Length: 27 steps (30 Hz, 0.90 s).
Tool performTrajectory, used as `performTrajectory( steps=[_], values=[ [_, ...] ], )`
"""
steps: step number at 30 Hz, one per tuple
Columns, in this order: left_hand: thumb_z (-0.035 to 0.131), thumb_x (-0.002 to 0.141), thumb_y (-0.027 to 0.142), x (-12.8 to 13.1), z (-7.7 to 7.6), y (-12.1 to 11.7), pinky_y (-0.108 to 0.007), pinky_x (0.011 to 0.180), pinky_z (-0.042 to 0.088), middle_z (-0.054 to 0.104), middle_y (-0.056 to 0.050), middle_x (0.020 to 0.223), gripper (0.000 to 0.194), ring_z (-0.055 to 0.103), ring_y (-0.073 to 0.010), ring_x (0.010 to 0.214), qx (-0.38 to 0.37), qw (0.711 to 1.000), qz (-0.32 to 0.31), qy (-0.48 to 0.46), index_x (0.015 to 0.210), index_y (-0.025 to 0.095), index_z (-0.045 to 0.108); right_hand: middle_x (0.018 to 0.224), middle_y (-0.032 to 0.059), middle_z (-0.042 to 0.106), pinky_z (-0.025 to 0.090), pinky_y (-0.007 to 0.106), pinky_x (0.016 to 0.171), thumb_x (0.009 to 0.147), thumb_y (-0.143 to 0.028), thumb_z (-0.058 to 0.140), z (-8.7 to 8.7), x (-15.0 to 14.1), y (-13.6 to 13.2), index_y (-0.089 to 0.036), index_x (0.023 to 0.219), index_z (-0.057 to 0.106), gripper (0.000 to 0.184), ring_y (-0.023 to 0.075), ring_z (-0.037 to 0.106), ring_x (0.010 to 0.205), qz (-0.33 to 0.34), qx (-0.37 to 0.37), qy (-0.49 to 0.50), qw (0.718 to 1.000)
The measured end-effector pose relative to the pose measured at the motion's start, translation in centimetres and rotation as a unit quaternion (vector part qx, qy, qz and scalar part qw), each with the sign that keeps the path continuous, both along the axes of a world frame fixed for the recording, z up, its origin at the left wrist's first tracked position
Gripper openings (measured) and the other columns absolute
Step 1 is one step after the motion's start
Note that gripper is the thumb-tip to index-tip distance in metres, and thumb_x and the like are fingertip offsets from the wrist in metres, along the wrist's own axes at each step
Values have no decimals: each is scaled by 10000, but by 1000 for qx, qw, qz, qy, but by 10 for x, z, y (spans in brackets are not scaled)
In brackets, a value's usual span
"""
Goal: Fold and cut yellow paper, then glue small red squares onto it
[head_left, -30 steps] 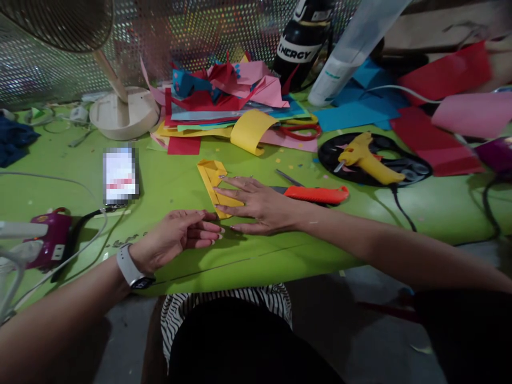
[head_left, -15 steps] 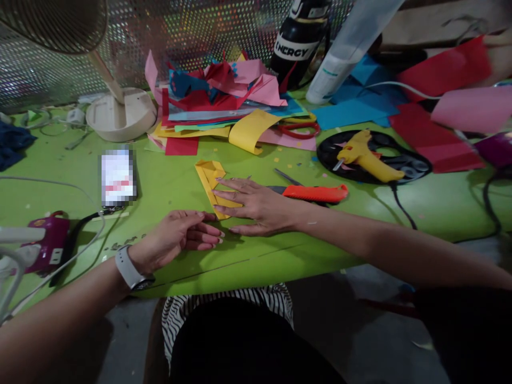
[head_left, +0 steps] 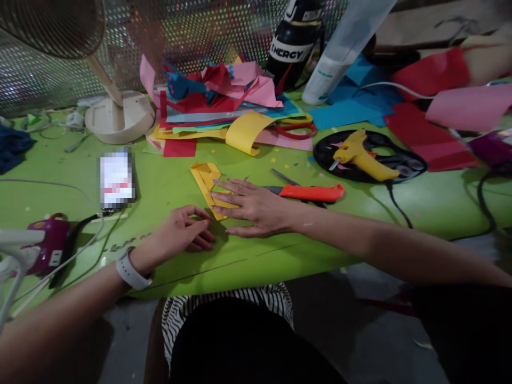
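Note:
A folded piece of yellow paper [head_left: 205, 178] lies on the green table [head_left: 168, 192], partly covered by my right hand [head_left: 258, 207]. That hand rests flat on the paper with its fingers spread. My left hand [head_left: 186, 232] hovers or rests just left of the paper's lower end, apart from it, with loosely curled fingers and nothing seen between them. Beyond my right wrist is an orange-handled cutter [head_left: 314, 192], and a thin dark pointed blade [head_left: 284, 177] sticks out behind it.
A yellow glue gun [head_left: 366, 154] sits on a black tray [head_left: 418, 165] at the right. Stacked coloured paper [head_left: 224, 120], red-handled scissors [head_left: 296, 130], a black bottle [head_left: 290, 53] and a fan base [head_left: 120, 117] stand behind. A phone [head_left: 117, 178] and purple power socket [head_left: 48, 242] lie left. Another person's hand [head_left: 488, 61] touches red paper.
My left hand has drawn slightly left, away from the yellow paper, and turned more palm-down. My right hand stays flat on the paper. The other person's hand has shifted left.

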<state>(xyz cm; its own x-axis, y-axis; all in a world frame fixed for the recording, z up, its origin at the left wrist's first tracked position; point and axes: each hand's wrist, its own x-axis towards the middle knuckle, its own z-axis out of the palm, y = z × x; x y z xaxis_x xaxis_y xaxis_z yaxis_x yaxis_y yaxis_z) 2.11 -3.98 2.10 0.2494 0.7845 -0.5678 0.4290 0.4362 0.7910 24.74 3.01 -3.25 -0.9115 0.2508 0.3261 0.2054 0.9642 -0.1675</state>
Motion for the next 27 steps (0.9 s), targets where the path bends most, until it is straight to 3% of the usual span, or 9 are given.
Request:
performTrajectory(
  steps=[2, 4, 6, 9, 14, 20, 27],
  values=[
    [544, 921, 344, -2, -5, -6, -372, 734, 562, 739, -111, 906, 300, 704, -207, 771, 207, 970, -76, 107, 1146, 162, 623, 1456, 188, 495, 318, 568, 1138, 935, -468, 519, 0, 1, 0, -125, 1314, 589, 515, 323, 231, 1476, 0, -9, -9, 1000],
    [522, 932, 346, -5, -12, -12, -438, 870, 522, 701, -139, 1100, 367, 668, -260, 981, 396, 883, -159, 195, 1250, 185, 609, 1477, 174, 474, 302, 571, 1146, 934, -471, 520, 0, 1, 1, -141, 1323, 583, 514, 315, 200, 1487, 1, -21, -18, 1000],
    [499, 954, 369, -8, -19, -15, -483, 985, 456, 629, -138, 1280, 421, 594, -297, 1153, 481, 808, -230, 251, 1341, 216, 557, 1480, 155, 476, 297, 573, 1149, 931, -479, 522, -1, 2, 1, -159, 1318, 590, 506, 309, 188, 1491, 0, -32, -16, 999],
    [480, 968, 461, -11, -26, -13, -508, 1135, 310, 473, -140, 1477, 528, 449, -323, 1341, 505, 755, -291, 300, 1432, 208, 459, 1480, 137, 482, 304, 559, 1151, 936, -471, 524, -3, 2, 2, -163, 1271, 628, 467, 310, 191, 1490, -2, -38, -1, 999],
    [436, 958, 576, -18, -28, -2, -489, 1223, 94, 207, -119, 1624, 692, 148, -308, 1503, 517, 712, -355, 316, 1522, 198, 301, 1481, 133, 478, 299, 539, 1158, 943, -450, 525, -3, 3, 3, -155, 1239, 656, 438, 312, 169, 1494, 6, -49, 7, 999],
    [375, 930, 673, -18, -25, 3, -480, 1230, 77, 240, -148, 1607, 807, 123, -305, 1507, 549, 662, -390, 328, 1511, 117, 315, 1455, 124, 508, 274, 529, 1172, 947, -419, 513, -1, 3, 3, -156, 1234, 661, 416, 299, 153, 1499, 1, -63, -2, 998],
    [366, 932, 673, -18, -23, 3, -472, 1236, 77, 293, -164, 1582, 849, 146, -284, 1503, 575, 637, -404, 317, 1531, 83, 247, 1487, 116, 476, 235, 519, 1194, 947, -375, 495, 0, 6, 3, -141, 1270, 629, 421, 273, 90, 1513, 8, -96, -27, 995]
  ],
)
